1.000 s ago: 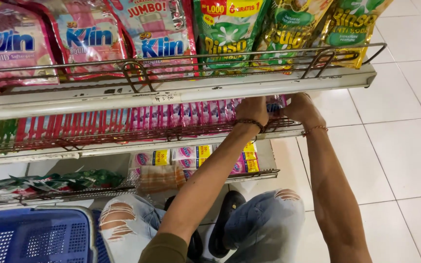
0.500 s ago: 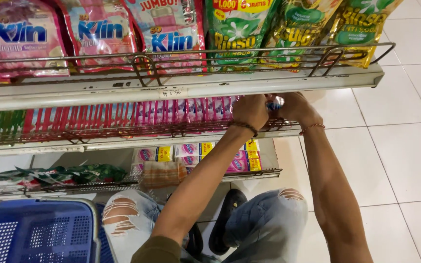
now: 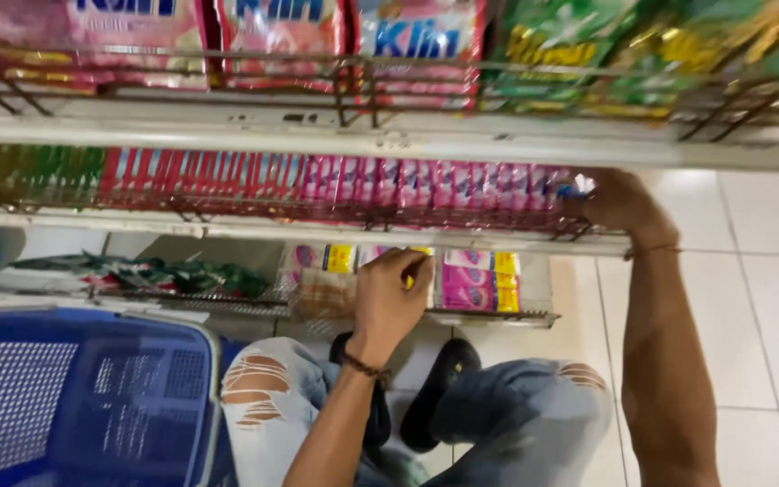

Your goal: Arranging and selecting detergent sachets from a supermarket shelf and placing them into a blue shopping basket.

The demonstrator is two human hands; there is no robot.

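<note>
My left hand [image 3: 394,293] reaches down to the lowest shelf and touches a yellow and pink packet [image 3: 421,261] there, fingers curled at its top. My right hand [image 3: 613,200] stays at the right end of the middle shelf, gripping the last packet of a tight row of pink sachets [image 3: 407,185]; a bit of blue and white packet shows at its fingertips. Both forearms rise from the bottom of the view.
Wire-fronted shelves [image 3: 389,135] hold pink and green detergent bags on top. Green packets [image 3: 164,273] lie on the lower left shelf. A blue plastic basket [image 3: 83,397] stands at bottom left. My knees in ripped jeans [image 3: 534,415] and black shoes are over white floor tiles.
My left hand has dropped from the middle shelf to the packets on the lowest shelf. The right hand has stayed at the end of the pink row. The view has tilted downward.
</note>
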